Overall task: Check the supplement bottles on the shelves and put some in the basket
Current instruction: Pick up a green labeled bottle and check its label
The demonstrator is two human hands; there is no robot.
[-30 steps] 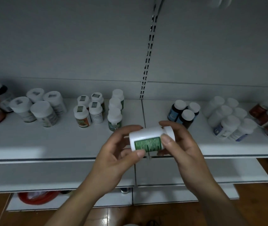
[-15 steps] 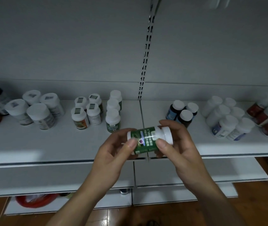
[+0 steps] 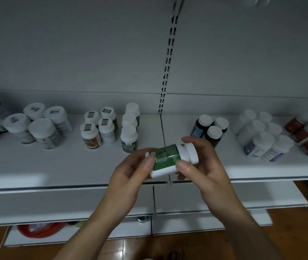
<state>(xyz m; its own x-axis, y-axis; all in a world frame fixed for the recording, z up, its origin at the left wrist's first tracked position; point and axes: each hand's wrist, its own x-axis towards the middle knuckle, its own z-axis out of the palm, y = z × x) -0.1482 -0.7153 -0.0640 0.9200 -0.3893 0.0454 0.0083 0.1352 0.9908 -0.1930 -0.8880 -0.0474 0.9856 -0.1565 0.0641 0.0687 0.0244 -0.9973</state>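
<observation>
My bottle [image 3: 165, 156] is white with a green label (fine pale print on it). The shelf [image 3: 55, 166] is white, the floor [image 3: 299, 237] brown wood; far right, red-labelled bottles [image 3: 303, 134].

A white bottle [image 3: 170, 159] with a green label and white cap lies on its side, cap end tilted up to the right, pinched between the left hand [image 3: 128, 177] and right hand [image 3: 205, 166]. Behind it, three matching bottles [image 3: 129, 136] stand upright in a row on the shelf [image 3: 55, 166].
</observation>
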